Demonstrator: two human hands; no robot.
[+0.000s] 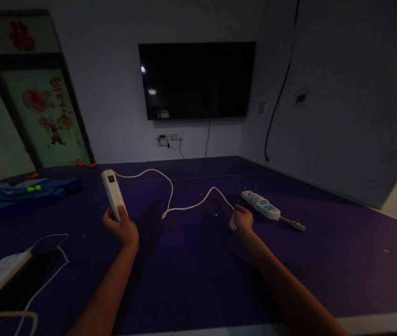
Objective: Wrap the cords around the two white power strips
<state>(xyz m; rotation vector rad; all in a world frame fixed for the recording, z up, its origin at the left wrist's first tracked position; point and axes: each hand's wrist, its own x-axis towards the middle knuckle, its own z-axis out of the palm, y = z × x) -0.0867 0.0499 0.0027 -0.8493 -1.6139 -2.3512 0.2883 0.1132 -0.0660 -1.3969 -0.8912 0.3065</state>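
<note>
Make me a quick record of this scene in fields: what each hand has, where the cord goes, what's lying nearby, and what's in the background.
left hand: grips the lower end of a white power strip, raised, red switch on top
right hand: closed on the far end of the cord, down at the mat
cord: runs from the strip's top, loops across the mat
nearby: second strip lying just right of the right hand
far left: blue cloth
background: dark television on the wall, wall socket below
</note>
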